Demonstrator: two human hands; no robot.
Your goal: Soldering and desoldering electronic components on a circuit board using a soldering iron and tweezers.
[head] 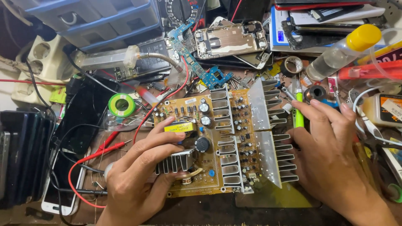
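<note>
A tan circuit board [209, 163] with black capacitors and several finned aluminium heat sinks [272, 138] lies in the middle of the workbench. My left hand [142, 171] grips the board's left side, fingers curled over a small heat sink [176, 161] and thumb near a yellow component [180, 127]. My right hand [331, 155] rests against the board's right edge beside the large heat sinks, fingers spread, fingertips near a green-handled tool [299, 113].
Red probe leads [106, 149] and black wires trail at the left beside stacked phones [25, 155]. Green tape roll [122, 104], a blue board strip [197, 62], an opened phone frame [230, 39], a yellow-capped bottle [343, 52] and small tools crowd the back and right.
</note>
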